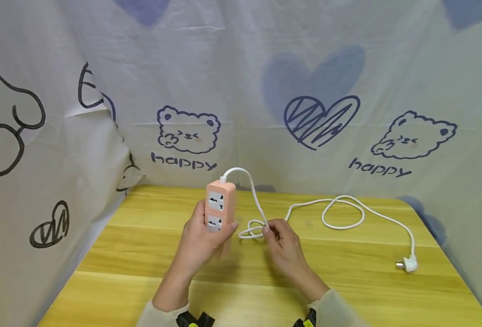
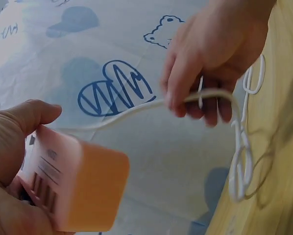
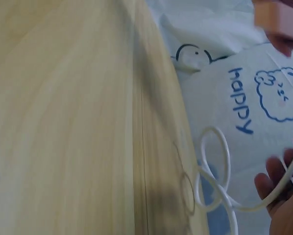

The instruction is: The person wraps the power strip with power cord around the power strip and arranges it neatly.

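A pale cloth (image 1: 245, 72) printed with hearts, bears and the word "happy" hung behind a wood-grain table (image 1: 363, 286). Across the tabletop ran a long white cord (image 1: 256, 198), one broad loop lying to the right and a tighter bundle just beside the right hand (image 1: 283, 247). The pink power strip (image 1: 219, 209) was held up in front of the person, its long axis near upright, with the left hand (image 1: 200, 243) gripping its lower part, thumb across the front. From the strip's upper end the cord arched over and came down on the right, where the right hand pinched it between thumb and fingers, well apart from the strip. Smallest was the plug (image 1: 410, 264), resting near the table's right edge, the right hand being the nearer to it.
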Demonstrator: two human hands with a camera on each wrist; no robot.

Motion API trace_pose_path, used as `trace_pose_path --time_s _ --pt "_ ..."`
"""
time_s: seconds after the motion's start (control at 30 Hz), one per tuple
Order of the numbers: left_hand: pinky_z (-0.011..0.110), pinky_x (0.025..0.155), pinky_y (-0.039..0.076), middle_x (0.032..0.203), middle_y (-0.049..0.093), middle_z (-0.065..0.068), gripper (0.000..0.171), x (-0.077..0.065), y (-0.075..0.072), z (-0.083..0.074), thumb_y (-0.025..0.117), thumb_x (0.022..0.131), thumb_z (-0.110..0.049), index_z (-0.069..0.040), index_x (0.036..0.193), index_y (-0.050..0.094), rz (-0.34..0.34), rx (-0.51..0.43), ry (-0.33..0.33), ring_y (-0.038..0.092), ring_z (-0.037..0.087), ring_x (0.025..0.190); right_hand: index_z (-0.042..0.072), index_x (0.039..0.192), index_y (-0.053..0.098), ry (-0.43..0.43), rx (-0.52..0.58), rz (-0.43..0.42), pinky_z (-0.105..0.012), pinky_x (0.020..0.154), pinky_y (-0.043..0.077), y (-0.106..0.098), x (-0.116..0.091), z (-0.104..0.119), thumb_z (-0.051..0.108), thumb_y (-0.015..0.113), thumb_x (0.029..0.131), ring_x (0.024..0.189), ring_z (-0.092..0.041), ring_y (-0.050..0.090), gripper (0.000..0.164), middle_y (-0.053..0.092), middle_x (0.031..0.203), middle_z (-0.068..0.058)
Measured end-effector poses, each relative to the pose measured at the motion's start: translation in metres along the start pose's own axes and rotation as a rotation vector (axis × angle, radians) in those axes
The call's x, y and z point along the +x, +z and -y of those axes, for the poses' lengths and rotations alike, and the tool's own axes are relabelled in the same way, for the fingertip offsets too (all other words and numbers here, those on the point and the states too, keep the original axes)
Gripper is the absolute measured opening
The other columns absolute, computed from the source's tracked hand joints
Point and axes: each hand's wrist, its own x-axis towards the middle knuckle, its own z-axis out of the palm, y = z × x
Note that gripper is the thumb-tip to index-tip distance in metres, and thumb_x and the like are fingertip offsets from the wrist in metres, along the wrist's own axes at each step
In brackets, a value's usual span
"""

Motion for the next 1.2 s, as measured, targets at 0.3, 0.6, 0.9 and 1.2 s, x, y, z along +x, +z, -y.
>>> trace_pose_path --time_s 0.3,0.6,0.9,1.2 --pt "0.036 0.073 0.058 0.107 0.065 0.015 0.067 0.012 -0.012 0.012 0.089 0.085 -0.023 -0.016 0.139 0.05 -0.031 0.035 -0.02 0.065 0.027 0.09 0.014 0.096 0.073 -0.282 -0.235 0.079 -0.02 0.055 0.043 -0.046 -0.002 -0.014 0.008 0.07 0.1 0.06 0.001 0.047 0.008 0.058 0.07 0.014" --pt "0.039 0.077 0.063 0.116 0.061 0.014 0.064 0.013 -0.027 0.01 0.083 0.091 -0.012 -0.016 0.143 0.046 -0.193 -0.186 0.059 0.066 0.028 0.098 0.023 0.105 0.07 -0.196 -0.304 0.466 -0.023 0.062 0.042 -0.103 0.004 -0.019 0.017 0.058 0.109 0.067 0.001 0.047 0.014 0.057 0.076 0.016" --pt "0.039 0.08 0.061 0.114 0.059 0.014 0.072 0.011 -0.019 0.012 0.083 0.091 -0.01 -0.019 0.147 0.037 -0.068 -0.272 0.048 0.066 0.026 0.095 0.021 0.091 0.068 -0.099 -0.489 0.395 -0.028 0.065 0.044 -0.109 0.003 -0.027 0.023 0.065 0.106 0.071 -0.005 0.05 0.015 0.056 0.076 0.013" --pt "0.039 0.08 0.063 0.114 0.059 0.023 0.078 0.006 -0.013 0.01 0.072 0.093 0.0 -0.006 0.149 0.017 0.244 -0.328 -0.115 0.069 0.025 0.091 0.013 0.12 0.074 -0.052 -0.084 0.551 -0.029 0.076 0.055 -0.09 -0.016 -0.014 0.012 0.065 0.103 0.086 -0.005 0.06 0.019 0.069 0.097 0.008"
